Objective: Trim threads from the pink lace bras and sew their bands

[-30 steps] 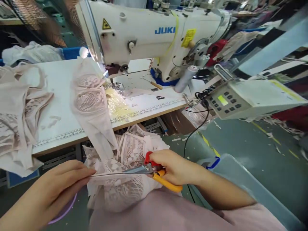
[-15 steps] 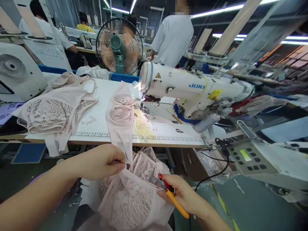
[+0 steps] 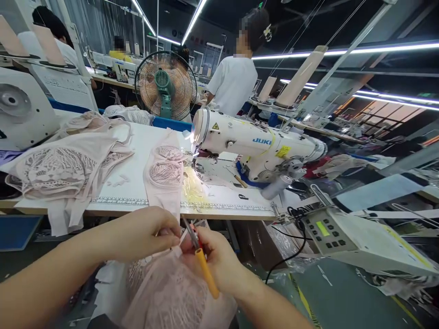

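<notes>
My left hand [image 3: 144, 233] is closed in a pinch on a piece of pale pink lace garment [image 3: 164, 292] that lies bunched in my lap. My right hand [image 3: 216, 260] grips thread snips [image 3: 202, 260] with a yellow and red handle, their blades pointing up towards my left fingertips. Both hands meet just below the front edge of the white sewing table [image 3: 137, 201]. Another pink lace piece [image 3: 164, 176] hangs over that edge, running back to the needle of the white JUKI sewing machine [image 3: 254, 144].
A pile of pink lace garments [image 3: 65, 169] lies on the table's left. A grey control box [image 3: 346, 233] with a cable sits at the right. A thread cone [image 3: 277, 186] lies by the machine. A fan [image 3: 165, 84] and people at other stations stand behind.
The view has lifted from my lap to the room. My right hand has swung the snips left and up to my left hand, which still pinches the lace.
</notes>
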The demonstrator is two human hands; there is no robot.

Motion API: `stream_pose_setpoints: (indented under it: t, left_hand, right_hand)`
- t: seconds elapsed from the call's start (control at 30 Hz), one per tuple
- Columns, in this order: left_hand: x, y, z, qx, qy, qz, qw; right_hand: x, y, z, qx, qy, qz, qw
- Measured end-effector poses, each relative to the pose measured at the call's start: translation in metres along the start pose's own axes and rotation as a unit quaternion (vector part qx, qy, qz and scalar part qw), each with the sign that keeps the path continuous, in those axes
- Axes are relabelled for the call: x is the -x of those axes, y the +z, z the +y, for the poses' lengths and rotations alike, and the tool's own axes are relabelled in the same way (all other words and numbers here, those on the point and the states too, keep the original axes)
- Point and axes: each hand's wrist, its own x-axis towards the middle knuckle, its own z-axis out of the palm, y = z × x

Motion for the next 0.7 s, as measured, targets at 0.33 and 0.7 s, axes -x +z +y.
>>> stream_pose_setpoints:
  t: [0.33, 0.7]
  left_hand:
    - [0.007, 0.064, -0.029, 0.163, -0.056, 0.14, 0.975]
    - [-0.005, 0.076, -0.016, 0.196, -0.097, 0.209, 0.953]
  right_hand:
    - [0.004, 0.001, 0.022, -0.07, 0.017, 0.06, 0.996]
    - [-0.001, -0.012, 0.021, -0.063, 0.038, 0.048, 0.996]
